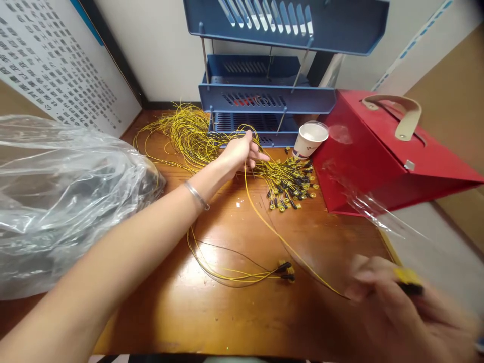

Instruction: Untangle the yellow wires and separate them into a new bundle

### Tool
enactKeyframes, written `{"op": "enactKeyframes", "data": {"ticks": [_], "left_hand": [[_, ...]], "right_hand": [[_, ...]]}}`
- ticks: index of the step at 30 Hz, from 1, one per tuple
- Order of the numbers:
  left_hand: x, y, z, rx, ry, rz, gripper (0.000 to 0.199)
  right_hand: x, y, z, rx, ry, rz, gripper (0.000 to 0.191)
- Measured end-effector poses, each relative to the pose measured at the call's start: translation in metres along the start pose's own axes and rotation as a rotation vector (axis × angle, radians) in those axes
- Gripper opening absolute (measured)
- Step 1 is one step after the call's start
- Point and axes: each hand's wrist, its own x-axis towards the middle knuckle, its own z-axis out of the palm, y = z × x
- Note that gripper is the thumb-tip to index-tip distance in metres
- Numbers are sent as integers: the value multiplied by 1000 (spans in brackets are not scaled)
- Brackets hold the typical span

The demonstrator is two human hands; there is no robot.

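Note:
My left hand (244, 151) is at the back of the wooden table, its fingers loosely curled over a bundle of thin yellow wires (189, 136). Many small yellow-and-black connector ends (291, 186) lie fanned out to the right of that hand. At the lower right my right hand (401, 307), smeared by motion, is closed on a single yellow wire (282, 237); a yellow-and-black end (408, 280) shows at its fingers. That wire stretches in a curve between my two hands. Several separate wires (234, 276) lie in front, their connectors together.
A blue tiered tray rack (264, 96) stands at the back. Beside it are a paper cup (310, 138) and a red box (363, 151) with a beige handle. A clear plastic bag (68, 212) fills the left side. Clear plastic strips (370, 212) hang by the box.

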Motion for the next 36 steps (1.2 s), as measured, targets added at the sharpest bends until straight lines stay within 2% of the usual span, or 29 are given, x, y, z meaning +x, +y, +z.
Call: {"op": "enactKeyframes", "data": {"ticks": [2,7,10,13,15,17,19,22,25,27,31,33,36], "left_hand": [[-14,4,4,40,-52,21,60],[-45,15,15,147,-166,77,66],[-60,19,21,203,-235,169,62],[-73,22,24,273,-364,245,56],[-79,23,22,408,-433,329,49],[-85,22,18,555,-448,424,45],[-91,20,15,610,-432,484,47],[-100,16,16,578,-358,505,52],[-110,15,21,501,-211,447,52],[-115,15,24,440,-158,416,52],[-119,12,30,294,-239,452,48],[-120,10,32,204,-309,441,47],[-119,9,33,2,-334,285,45]], "right_hand": [[12,-4,10,-37,-15,26,17],[59,-18,42,-108,-267,35,18],[86,-26,62,-69,-345,13,18],[99,-29,77,1,-334,40,19],[101,-28,83,13,-284,27,24],[99,-25,85,-15,-222,-10,26],[96,-21,85,-41,-179,-36,23],[95,-16,82,-32,-167,-57,17],[98,-16,77,-66,-146,-128,17],[100,-17,75,-80,-176,-166,22],[99,-19,73,54,-371,-119,27],[97,-18,72,147,-390,-36,24],[93,-18,66,248,-419,98,28]]}}
